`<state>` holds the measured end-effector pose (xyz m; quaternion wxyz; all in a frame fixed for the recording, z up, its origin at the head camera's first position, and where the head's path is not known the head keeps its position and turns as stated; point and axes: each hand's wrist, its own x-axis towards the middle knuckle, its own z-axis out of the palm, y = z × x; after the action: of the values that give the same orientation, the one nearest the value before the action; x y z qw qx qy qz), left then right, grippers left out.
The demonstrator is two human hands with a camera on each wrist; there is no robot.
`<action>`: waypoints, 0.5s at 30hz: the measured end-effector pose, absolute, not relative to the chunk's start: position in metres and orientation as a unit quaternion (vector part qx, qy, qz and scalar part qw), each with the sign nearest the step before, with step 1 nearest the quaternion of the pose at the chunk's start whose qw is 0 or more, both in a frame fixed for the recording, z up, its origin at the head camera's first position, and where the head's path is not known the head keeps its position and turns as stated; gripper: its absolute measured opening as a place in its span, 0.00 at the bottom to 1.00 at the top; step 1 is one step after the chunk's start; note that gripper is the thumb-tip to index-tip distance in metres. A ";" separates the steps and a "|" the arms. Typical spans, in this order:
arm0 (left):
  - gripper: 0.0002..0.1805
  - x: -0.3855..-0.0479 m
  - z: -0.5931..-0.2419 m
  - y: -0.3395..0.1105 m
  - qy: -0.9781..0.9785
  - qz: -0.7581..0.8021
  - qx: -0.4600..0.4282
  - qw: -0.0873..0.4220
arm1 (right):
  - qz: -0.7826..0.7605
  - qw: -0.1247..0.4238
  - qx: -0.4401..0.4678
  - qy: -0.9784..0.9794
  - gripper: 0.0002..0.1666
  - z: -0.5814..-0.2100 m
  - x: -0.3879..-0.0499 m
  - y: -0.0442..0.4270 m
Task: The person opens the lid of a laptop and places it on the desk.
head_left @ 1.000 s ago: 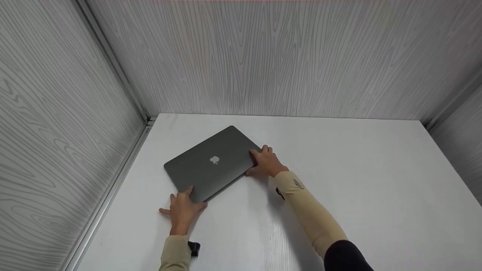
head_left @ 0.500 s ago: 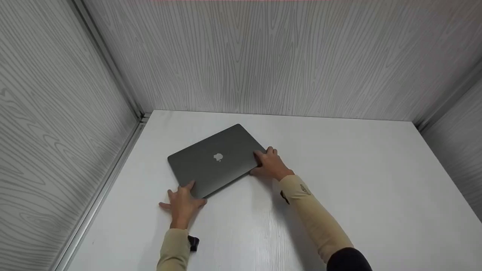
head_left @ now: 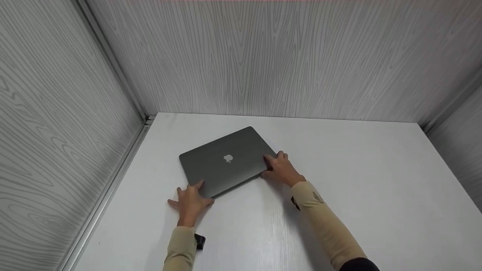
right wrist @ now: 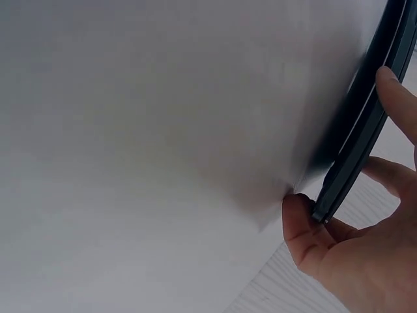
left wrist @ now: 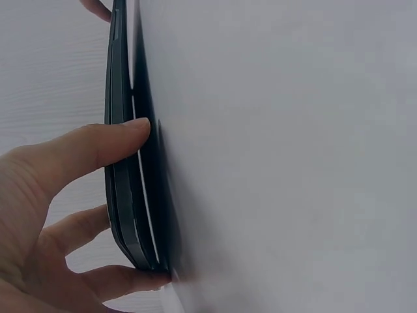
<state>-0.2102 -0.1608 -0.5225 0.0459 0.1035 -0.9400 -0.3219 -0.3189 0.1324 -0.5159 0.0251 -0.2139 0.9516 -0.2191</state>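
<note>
A closed dark grey laptop with a pale apple logo lies at an angle on the white table. My left hand holds its near left corner. In the left wrist view, the left thumb presses the laptop's edge while other fingers reach round the corner. At the right end, my right hand grips the other near corner. The right wrist view shows the right thumb against the laptop's edge, with fingers curled around the corner.
Wood-grain panels rise behind the table and along both sides. A metal rail runs down the table's left side. A dark wrist device shows at the left sleeve.
The laptop has slid to the right and turned slightly clockwise, so its near edge runs closer to level. Both hands have moved right with it, keeping their hold on the corners.
</note>
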 end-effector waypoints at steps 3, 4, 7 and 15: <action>0.40 -0.213 -0.526 -0.154 -0.942 -0.321 0.091 0.047 | -0.225 0.018 -0.198 0.954 0.41 -0.517 -0.312 0.142; 0.40 -0.213 -0.526 -0.153 -0.942 -0.321 0.088 0.049 | -0.228 0.016 -0.194 0.954 0.40 -0.517 -0.311 0.144; 0.40 -0.214 -0.526 -0.152 -0.941 -0.324 0.085 0.051 | -0.230 0.014 -0.187 0.955 0.40 -0.517 -0.309 0.146; 0.39 -0.219 -0.522 -0.148 -0.939 -0.331 0.075 0.051 | -0.249 0.022 -0.168 0.953 0.39 -0.517 -0.304 0.153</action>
<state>-0.2195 -0.1475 -0.5219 0.0514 0.0745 -0.9391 -0.3314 -0.3038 0.1533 -0.5171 0.0221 -0.1680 0.9535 -0.2494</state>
